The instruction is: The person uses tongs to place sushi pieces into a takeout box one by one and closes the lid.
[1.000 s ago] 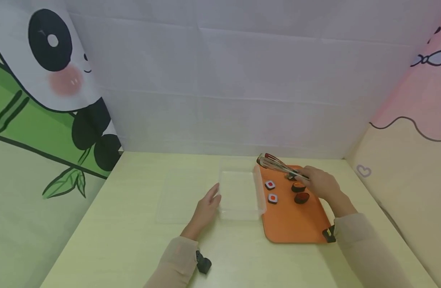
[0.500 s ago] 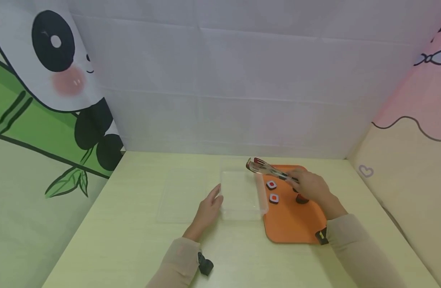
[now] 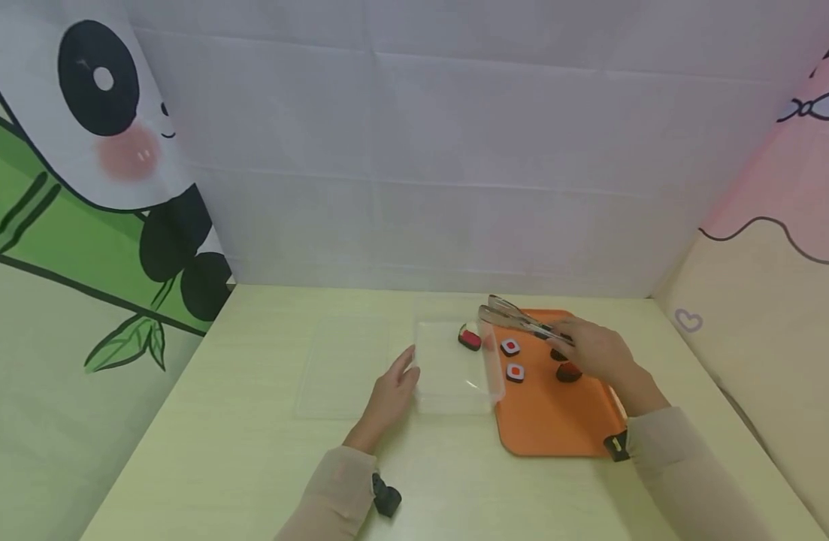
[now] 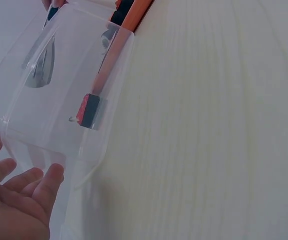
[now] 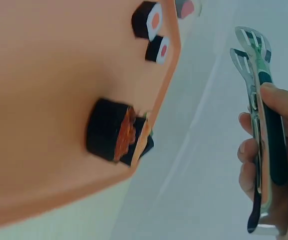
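Note:
My right hand (image 3: pixel 593 349) grips metal serving tongs (image 3: pixel 518 321) with dark handle grips. Their slotted heads are parted, with nothing between them, above the far left corner of the orange tray (image 3: pixel 549 432). A toy sushi piece (image 3: pixel 470 338), red on top with a black band, lies inside the clear plastic box (image 3: pixel 448 406). Against the box's left side rest the fingertips of my left hand (image 3: pixel 389 391); in the left wrist view they stand at its wall. Two white-and-black sushi rolls (image 3: pixel 515 373) and some dark, orange-topped sushi (image 5: pixel 103 130) sit on the tray.
Left of the box a clear flat lid (image 3: pixel 336 368) lies on the pale wooden table (image 3: pixel 204 451). The box's right edge overlaps the tray's left edge in the head view. A white cloth backdrop (image 3: pixel 414 225) rises behind the table.
The tongs went left from the tray to over the box, then back right. The red-topped sushi piece now shows inside the box. My left hand stayed by the box.

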Demonstrator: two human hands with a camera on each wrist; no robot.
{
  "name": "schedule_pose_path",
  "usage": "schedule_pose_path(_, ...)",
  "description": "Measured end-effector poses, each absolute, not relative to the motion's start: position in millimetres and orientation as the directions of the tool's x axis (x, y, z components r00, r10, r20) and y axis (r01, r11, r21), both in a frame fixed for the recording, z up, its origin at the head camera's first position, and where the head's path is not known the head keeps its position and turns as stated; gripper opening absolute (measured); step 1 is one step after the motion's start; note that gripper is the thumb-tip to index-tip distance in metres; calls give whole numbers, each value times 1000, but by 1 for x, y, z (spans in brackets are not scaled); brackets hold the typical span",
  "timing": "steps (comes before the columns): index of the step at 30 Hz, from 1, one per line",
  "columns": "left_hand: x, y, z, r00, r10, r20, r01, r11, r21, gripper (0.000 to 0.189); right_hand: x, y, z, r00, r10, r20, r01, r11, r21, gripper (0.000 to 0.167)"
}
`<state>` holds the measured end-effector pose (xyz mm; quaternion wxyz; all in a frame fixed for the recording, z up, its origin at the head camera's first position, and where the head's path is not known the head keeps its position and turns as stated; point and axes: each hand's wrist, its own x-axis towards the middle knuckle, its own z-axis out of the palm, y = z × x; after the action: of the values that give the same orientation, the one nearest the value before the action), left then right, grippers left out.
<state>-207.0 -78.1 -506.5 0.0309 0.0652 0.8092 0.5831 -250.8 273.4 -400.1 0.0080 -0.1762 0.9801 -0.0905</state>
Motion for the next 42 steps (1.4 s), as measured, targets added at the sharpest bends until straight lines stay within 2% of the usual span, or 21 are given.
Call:
schedule_pose_path(8, -206, -79, -506, -992, 123, 20, 58, 321, 945, 54, -242, 303, -409, -946, -323, -20, -316, 936, -152, 41)
schedule_pose_path(13, -204, -79, -504, -992, 128, 8, 49, 316, 948, 54, -234, 305, -420, -940, -333, -72, -321, 937, -137, 25)
schedule_pose_path(16, -203, -79, -504, -991, 134, 15, 57, 316, 947, 54, -231, 302, -426, -940, -328, -93, -315, 940, -131, 23)
schedule_pose_path(20, -204, -78, -505, -990, 136, 25, 67, 313, 947, 53, -232, 301, -431, -938, -338, -77, -330, 939, -98, 29)
schedule_pose_path(27, -205, -77, -506, -991, 130, 15, 55, 311, 949, 53, -233, 301, -440, -929, -368, -34, -364, 928, -80, 25)
schedule_pose_path(33, -206, -76, -507, -992, 126, 11, 50, 315, 948, 51, -232, 304, -431, -950, -310, -38, -303, 945, -119, 38)
schedule_pose_path(42, -207, -77, -506, -992, 125, 5, 45, 320, 946, 52, -229, 301, -403, -934, -355, 44, -357, 926, -119, 41)
